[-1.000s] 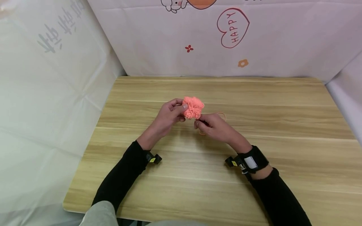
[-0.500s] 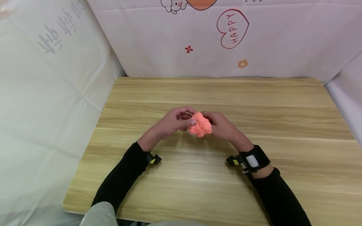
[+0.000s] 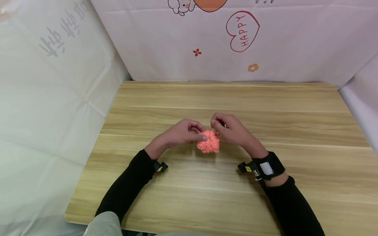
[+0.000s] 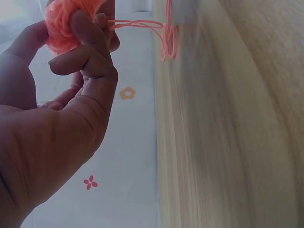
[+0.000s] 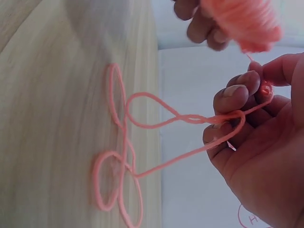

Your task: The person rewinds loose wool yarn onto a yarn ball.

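A small wound ball of coral-pink yarn [image 3: 208, 142] is held above the table by my left hand [image 3: 184, 132], thumb on its near face and fingers behind. Just to the right of the ball, my right hand [image 3: 231, 129] pinches the yarn strand between thumb and index finger. In the right wrist view a loose tail of yarn [image 5: 152, 127] runs across the right fingers and hangs in loops toward the table. The left wrist view shows the ball [image 4: 61, 28] between the left fingers, with strands [image 4: 137, 23] leading off to the table.
The wood-grain table [image 3: 206, 193] stands against a white backdrop [image 3: 147, 42] printed with a heart and small flowers. A white sheet [image 3: 44, 131] hangs on the left side. Black camera straps [image 3: 267, 166] sit on the wrists.
The ball has moved nearer the person and slightly right with my left hand, turning on the way. My right hand has gone from below the ball to its upper right, still with yarn.
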Available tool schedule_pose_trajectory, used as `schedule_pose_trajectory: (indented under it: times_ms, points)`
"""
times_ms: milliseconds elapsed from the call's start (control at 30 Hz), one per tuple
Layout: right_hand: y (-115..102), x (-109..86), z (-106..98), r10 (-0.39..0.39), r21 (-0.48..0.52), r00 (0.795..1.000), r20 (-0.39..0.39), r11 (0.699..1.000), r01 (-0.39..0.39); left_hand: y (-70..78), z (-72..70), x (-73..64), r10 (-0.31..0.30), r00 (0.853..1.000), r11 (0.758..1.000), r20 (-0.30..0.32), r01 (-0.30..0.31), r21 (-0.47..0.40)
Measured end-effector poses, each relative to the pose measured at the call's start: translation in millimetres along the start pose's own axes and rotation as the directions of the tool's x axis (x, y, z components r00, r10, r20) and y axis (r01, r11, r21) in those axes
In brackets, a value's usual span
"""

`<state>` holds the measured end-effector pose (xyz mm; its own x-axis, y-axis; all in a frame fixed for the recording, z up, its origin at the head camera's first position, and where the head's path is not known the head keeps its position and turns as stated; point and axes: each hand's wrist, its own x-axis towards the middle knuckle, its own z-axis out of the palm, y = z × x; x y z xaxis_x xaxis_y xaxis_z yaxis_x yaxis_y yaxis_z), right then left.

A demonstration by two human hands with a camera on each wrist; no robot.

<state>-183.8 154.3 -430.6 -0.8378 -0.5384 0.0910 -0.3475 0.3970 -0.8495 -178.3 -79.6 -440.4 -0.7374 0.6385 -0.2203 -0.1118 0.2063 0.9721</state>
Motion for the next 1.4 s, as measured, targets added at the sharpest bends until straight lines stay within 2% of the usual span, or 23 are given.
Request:
schedule_pose_trajectory:
  times_ms: [333, 500, 700, 867, 1133, 1400]
  points:
    - [0, 0.4, 0, -0.088, -0.041, 0.996, -0.034, 0.995, 0.087, -5.2, -3.2, 3.5, -0.075, 0.992, 0.996, -0.104, 0.080, 0.040]
    - [-4, 0.6, 2, -0.135, -0.059, 0.991, -0.019, 0.989, 0.133, -5.6, -5.3, 3.3, -0.104, 0.979, 0.993, -0.174, 0.113, 0.041]
    - [-6, 0.9, 5, -0.174, -0.053, 0.985, 0.002, 0.983, 0.174, -4.4, -7.5, 2.8, -0.118, 0.958, 0.993, -0.263, 0.117, -0.021]
    - [-6, 0.8, 7, -0.158, -0.050, 0.987, 0.023, 0.986, 0.159, -3.2, -10.1, 4.7, -0.115, 0.937, 0.991, -0.330, 0.086, -0.099]
    - [-5, 1.2, 8, -0.161, -0.058, 0.986, 0.040, 0.985, 0.164, -0.6, -13.4, 6.1, -0.078, 0.908, 0.987, -0.413, 0.013, -0.159]
    - [-4, 1.6, 10, -0.153, -0.098, 0.986, 0.058, 0.983, 0.158, 1.4, -15.7, 7.4, -0.029, 0.884, 0.960, -0.467, -0.106, -0.260]
